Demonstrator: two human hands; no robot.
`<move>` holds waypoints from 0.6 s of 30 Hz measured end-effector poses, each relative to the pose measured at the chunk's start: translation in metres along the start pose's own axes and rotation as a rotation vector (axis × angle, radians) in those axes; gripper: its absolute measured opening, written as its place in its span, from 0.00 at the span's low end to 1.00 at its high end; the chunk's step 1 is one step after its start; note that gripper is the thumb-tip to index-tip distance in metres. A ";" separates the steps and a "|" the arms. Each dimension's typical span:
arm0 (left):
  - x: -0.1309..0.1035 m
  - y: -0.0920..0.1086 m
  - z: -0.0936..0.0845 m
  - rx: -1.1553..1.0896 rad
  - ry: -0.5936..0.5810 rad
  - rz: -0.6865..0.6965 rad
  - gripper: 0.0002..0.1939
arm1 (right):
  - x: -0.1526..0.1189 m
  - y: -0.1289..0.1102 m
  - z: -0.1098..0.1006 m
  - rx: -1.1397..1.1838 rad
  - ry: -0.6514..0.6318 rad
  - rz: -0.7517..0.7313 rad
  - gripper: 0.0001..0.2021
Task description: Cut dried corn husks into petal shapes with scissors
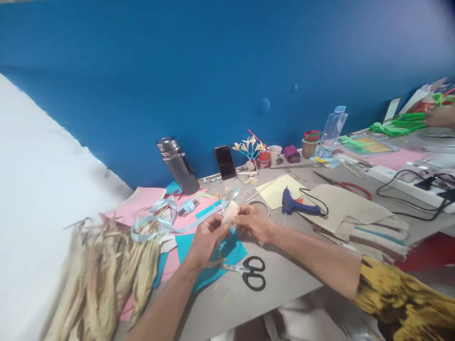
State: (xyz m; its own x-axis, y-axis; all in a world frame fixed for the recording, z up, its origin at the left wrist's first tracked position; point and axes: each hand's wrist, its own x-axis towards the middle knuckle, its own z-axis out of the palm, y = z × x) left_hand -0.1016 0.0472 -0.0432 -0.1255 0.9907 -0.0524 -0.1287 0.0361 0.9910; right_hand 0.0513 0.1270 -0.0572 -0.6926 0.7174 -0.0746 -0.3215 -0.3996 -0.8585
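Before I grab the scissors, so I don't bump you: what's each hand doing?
Left hand: closed, pinching the pale piece.
Right hand: closed, pinching the same piece.

Right sleeve (401,293): mustard yellow ground, irregular dark blotches, near black in places. Blotches larger and denser toward the lower edge of view. Cloth appears loose and crinkled, with folds; print too blurred to identify any motif. Cuff end crosses the right forearm (316,255) in a nearly straight line, well above the wrist. From cuff to fingertips, right hand (254,222) included: bare. Left hand (209,234): bare, as is the visible length of the left forearm (167,298). Both forearms slender, narrowing toward the wrists. Fingernail detail: too small to tell.
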 end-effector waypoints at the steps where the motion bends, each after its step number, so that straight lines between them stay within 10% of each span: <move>1: 0.000 -0.001 0.000 0.020 -0.030 0.000 0.14 | 0.000 0.000 0.000 -0.012 0.013 -0.018 0.18; 18: -0.002 0.009 -0.009 0.180 -0.132 -0.119 0.12 | 0.003 -0.006 -0.001 -0.066 0.019 0.013 0.15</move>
State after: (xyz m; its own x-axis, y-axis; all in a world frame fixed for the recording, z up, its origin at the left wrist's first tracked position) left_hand -0.1113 0.0448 -0.0353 0.0109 0.9862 -0.1654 0.0440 0.1647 0.9854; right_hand 0.0518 0.1324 -0.0531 -0.6836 0.7236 -0.0948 -0.2692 -0.3708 -0.8888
